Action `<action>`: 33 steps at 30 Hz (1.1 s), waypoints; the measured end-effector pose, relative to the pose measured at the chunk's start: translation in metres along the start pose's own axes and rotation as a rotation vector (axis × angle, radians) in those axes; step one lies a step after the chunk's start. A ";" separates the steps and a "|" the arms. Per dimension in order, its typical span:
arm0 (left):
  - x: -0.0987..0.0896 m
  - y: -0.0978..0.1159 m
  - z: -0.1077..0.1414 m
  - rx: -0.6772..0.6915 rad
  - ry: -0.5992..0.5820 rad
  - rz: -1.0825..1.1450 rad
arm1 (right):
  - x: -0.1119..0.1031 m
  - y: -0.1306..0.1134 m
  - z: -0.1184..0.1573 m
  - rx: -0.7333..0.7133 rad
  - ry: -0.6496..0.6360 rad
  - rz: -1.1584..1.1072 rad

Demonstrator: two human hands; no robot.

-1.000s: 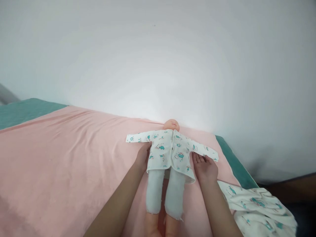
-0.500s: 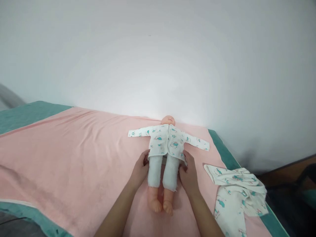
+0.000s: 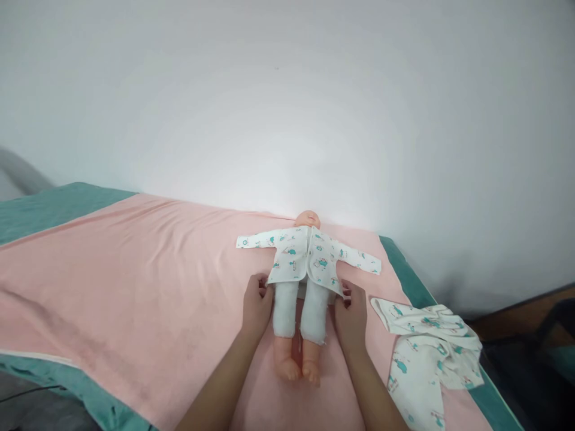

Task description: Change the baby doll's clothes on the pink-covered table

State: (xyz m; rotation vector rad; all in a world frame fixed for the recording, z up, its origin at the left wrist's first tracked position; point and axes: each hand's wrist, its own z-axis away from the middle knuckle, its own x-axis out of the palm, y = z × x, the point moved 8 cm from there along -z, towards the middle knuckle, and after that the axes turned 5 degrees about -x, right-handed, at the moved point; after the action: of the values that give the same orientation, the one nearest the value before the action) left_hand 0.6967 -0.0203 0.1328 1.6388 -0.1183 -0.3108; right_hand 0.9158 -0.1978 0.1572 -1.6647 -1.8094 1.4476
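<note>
Down from beneath the sleeves, both hands have moved to the patterned jacket's (image 3: 290,257) hem. Left hand (image 3: 257,305) and right hand (image 3: 353,314) are about equally near, fingers nearly closed, pinching opposite corners. Between them, the doll (image 3: 284,311) lies lengthwise near to far, head far. No readable writing.

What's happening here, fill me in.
A person has both hands at the bottom hem of a small printed jacket on a doll lying on its back. The left hand and right hand are each at one lower corner of it. The sleeves are spread out to the sides. The doll's feet are bare. A matching piece of clothing lies crumpled to the right, partly on the pink sheet.
</note>
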 end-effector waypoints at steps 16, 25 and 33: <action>0.019 -0.010 -0.045 -0.372 0.035 0.684 | -0.007 -0.027 -0.053 0.083 -0.022 0.023; -0.043 -0.015 -0.002 -0.199 -0.041 0.159 | -0.125 0.051 -0.019 -0.257 -0.251 0.602; -0.025 0.008 0.069 0.539 -0.294 -0.553 | -0.172 0.045 -0.003 -0.130 -0.511 0.858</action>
State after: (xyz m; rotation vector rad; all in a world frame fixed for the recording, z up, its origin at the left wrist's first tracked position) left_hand 0.6551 -0.0805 0.1400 2.1361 0.0392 -1.0138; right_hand 0.9940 -0.3539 0.1918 -2.4894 -1.4517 2.3034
